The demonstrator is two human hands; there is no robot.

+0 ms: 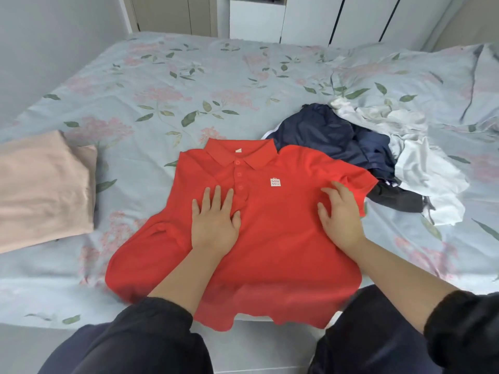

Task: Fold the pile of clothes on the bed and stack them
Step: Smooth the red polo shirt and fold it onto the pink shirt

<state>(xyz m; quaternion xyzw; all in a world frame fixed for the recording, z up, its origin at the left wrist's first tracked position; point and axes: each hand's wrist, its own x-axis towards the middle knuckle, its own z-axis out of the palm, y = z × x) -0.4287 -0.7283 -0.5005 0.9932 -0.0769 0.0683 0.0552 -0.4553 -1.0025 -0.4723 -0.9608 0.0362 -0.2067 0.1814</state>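
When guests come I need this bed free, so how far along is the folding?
Early. Done: one pink garment lies folded at the left. In hand: the red polo shirt is spread face up, unfolded, with the left hand flat on it and the right hand near its sleeve. Remaining: the navy garment, white garment and a dark piece lie crumpled at the right.

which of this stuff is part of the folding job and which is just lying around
Job: red polo shirt, folded pink garment, navy garment, white garments, dark grey garment.
Just there: pillow, wardrobe doors.
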